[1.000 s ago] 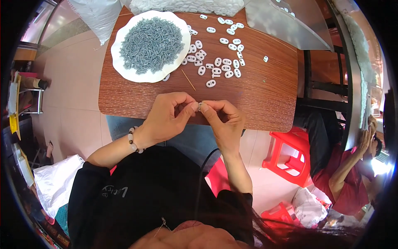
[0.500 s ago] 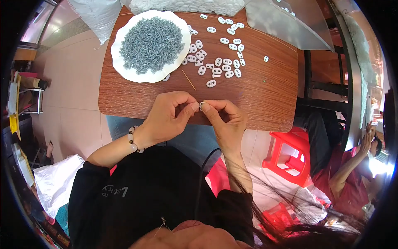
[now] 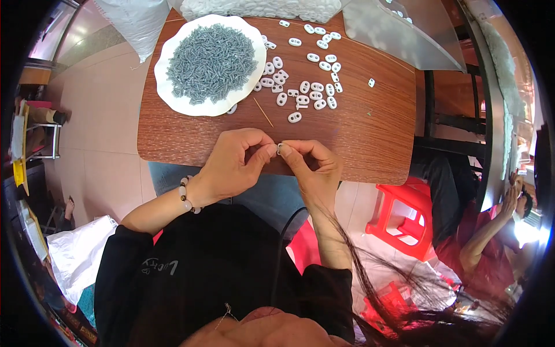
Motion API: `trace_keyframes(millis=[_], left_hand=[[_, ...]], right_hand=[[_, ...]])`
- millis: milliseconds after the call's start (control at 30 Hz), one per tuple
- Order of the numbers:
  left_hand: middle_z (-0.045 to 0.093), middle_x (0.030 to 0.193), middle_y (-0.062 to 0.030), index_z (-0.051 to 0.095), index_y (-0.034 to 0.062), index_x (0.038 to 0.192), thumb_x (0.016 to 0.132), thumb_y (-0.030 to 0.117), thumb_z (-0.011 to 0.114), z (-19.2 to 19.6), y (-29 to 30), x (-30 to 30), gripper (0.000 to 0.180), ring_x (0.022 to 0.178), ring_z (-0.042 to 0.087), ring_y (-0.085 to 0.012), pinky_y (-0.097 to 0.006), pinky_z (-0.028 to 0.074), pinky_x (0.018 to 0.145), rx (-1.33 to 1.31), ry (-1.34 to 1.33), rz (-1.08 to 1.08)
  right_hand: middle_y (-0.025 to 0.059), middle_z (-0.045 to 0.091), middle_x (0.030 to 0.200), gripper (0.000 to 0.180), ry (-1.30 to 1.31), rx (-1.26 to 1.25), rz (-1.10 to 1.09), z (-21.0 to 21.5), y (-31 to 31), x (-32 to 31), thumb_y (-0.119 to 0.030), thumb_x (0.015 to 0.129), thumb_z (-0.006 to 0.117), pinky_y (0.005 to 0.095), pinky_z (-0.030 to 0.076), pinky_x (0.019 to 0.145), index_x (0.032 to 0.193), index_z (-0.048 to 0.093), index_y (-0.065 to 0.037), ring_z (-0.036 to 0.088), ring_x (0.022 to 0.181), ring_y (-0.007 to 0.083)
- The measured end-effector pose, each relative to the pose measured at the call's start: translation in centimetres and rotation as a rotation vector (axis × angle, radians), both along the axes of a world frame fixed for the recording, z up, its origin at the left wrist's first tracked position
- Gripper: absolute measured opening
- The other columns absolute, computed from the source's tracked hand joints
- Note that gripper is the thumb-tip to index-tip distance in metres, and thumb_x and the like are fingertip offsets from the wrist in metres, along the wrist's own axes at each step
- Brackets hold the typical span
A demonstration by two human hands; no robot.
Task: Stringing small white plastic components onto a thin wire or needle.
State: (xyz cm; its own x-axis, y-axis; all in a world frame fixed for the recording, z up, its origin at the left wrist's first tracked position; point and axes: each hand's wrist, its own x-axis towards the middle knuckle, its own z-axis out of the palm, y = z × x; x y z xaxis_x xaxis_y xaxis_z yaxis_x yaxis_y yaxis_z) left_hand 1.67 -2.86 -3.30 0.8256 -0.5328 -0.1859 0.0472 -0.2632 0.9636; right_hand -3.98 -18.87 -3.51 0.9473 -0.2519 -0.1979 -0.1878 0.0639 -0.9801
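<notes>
Over the table's near edge, my two hands meet fingertip to fingertip. Thumb and forefinger of my right hand (image 3: 317, 168) pinch a small white two-hole cord lock (image 3: 280, 149). My left hand (image 3: 234, 165) is also closed in a pinch right against that piece; whatever sits between its fingertips is too small to make out. Similar white cord locks (image 3: 295, 117) lie scattered beyond my hands. A thin wooden stick (image 3: 263, 111) rests between them and a scalloped white plate (image 3: 165, 95), which is heaped with tiny grey-blue springs (image 3: 211, 63).
Along the far edge of the brown wooden table (image 3: 370, 144) stands a clear bag of white pieces (image 3: 260, 7). A translucent panel or tray (image 3: 399, 34) occupies the far right corner. There is a white sack (image 3: 133, 26) at far left, a red stool (image 3: 404, 222) and another person (image 3: 491, 243) at right.
Almost nothing differs. My hands keep the same pinch on the cord lock, with only a very slight shift of the right hand to the left.
</notes>
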Motion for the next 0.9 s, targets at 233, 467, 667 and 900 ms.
trace_keyframes(millis=[233, 467, 667, 900], left_hand=[[0.06, 0.069, -0.0125, 0.062, -0.0041, 0.082, 0.085, 0.006, 0.06, -0.47, -0.49, -0.03, 0.011, 0.06, 0.055, -0.0183, -0.03, 0.041, 0.054, -0.082, -0.065, 0.079], [0.061, 0.07, -0.0131, 0.062, -0.0042, 0.082, 0.085, 0.006, 0.06, -0.2, -0.53, 0.21, 0.011, 0.06, 0.055, -0.0179, -0.03, 0.042, 0.055, -0.05, -0.048, 0.06], [0.063, 0.072, -0.0056, 0.063, -0.0026, 0.086, 0.093, 0.016, 0.057, 0.21, -0.33, 0.5, 0.021, 0.061, 0.052, -0.007, -0.023, 0.042, 0.053, -0.072, 0.097, 0.031], [0.063, 0.078, -0.0023, 0.064, -0.0016, 0.092, 0.099, 0.029, 0.046, 0.05, -0.07, 0.74, 0.036, 0.065, 0.051, -0.0048, -0.019, 0.04, 0.056, -0.169, 0.224, 0.031]], right_hand=[[0.0036, 0.068, 0.081, 0.008, -0.02, -0.034, 0.008, -0.74, -0.16, 0.04, -0.004, 0.083, 0.068, 0.0187, 0.048, 0.068, 0.089, 0.069, 0.001, 0.06, 0.073, 0.0065], [0.0043, 0.068, 0.081, 0.008, -0.025, -0.051, 0.009, -0.61, -0.33, 0.06, -0.003, 0.083, 0.068, 0.0192, 0.048, 0.069, 0.09, 0.069, 0.002, 0.06, 0.074, 0.0069], [0.0039, 0.068, 0.081, 0.009, 0.002, 0.076, -0.052, -0.63, -0.41, 0.13, -0.005, 0.083, 0.068, 0.0191, 0.047, 0.069, 0.09, 0.069, 0.001, 0.06, 0.074, 0.0068], [0.0031, 0.067, 0.079, 0.009, -0.041, 0.095, -0.086, -0.54, -0.47, 0.23, -0.005, 0.083, 0.069, 0.0182, 0.044, 0.063, 0.091, 0.069, 0.0, 0.058, 0.069, 0.0053]])
